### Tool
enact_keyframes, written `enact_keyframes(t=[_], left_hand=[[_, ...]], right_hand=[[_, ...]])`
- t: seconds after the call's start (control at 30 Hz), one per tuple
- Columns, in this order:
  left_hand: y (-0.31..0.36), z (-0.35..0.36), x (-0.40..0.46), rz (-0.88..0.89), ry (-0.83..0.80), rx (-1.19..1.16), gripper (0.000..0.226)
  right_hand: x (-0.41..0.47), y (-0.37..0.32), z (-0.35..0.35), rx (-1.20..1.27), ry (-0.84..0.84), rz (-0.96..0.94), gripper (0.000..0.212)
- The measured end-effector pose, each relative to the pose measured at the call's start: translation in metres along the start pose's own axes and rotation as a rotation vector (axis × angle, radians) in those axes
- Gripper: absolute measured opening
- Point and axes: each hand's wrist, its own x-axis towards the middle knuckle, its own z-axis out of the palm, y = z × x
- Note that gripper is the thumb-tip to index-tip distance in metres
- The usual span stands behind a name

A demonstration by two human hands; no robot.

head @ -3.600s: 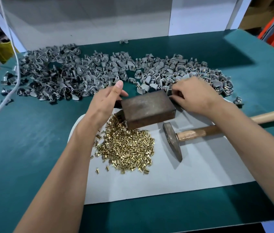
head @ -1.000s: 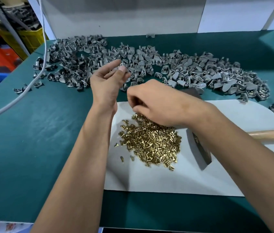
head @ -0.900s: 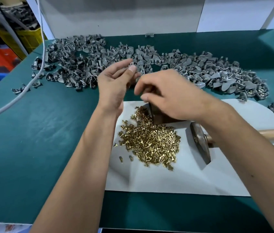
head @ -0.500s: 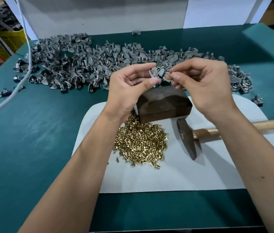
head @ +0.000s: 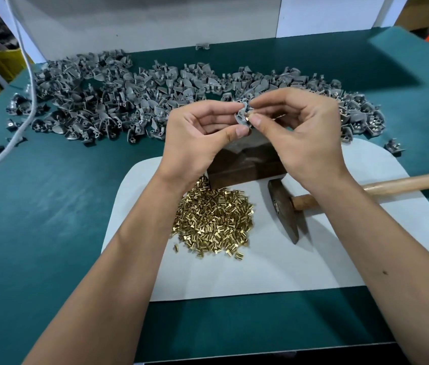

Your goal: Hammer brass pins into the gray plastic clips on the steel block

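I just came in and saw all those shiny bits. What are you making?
The left hand holds a gray clip up over the steel block, and the right hand is fitting a brass pin into it. The hammer lies unused on the white mat, beside the heap of pins. Many more clips wait behind.

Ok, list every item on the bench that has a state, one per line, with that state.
left hand: pinches gray clip
right hand: pinches brass pin at the clip
gray clip: held in the air above the block
brass pin: at the clip, not hammered
steel block: on white mat, nothing on its visible top
hammer: lying on mat, untouched
pin pile: loose heap on mat
clip pile: spread over green table
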Motion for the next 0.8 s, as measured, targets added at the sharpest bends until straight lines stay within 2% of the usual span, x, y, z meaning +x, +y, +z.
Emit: enact_keyframes(t=[0.27, 0.57, 0.8], left_hand=[[-0.0014, -0.0016, 0.0001, -0.005, -0.004, -0.006, 0.039], [-0.001, -0.0026, 0.0001, -0.026, -0.012, -0.068, 0.031], [-0.0005, -0.0046, 0.0006, -0.015, -0.068, -0.072, 0.03]], right_hand=[[-0.0017, -0.0019, 0.0019, -0.093, -0.014, -0.008, 0.015], [-0.0029, -0.0061, 0.0004, -0.251, -0.099, -0.214, 0.017], [-0.0039, -0.0064, 0.0022, -0.308, -0.12, -0.279, 0.013]])
